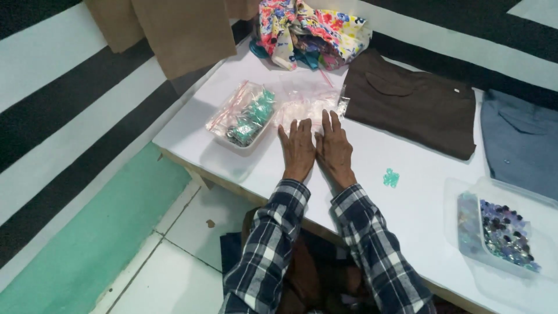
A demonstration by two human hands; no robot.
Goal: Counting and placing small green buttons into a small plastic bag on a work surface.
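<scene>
Right now both hands, left hand (297,152) & right hand (335,150), lie flat, fingers spread, side by side mid-frame, fingertips touching clear plastic zip bag of pale pink bits (308,106) just above.

Bare table top (372,174) lies open along the near edge, broken only by a small teal piece (391,177). Toward the far edge the way is blocked: a clear bag of teal bits (244,116), a brown folded garment (412,110), floral cloth (311,29). A clear tub of beads (500,232) crowds the near right corner.
</scene>
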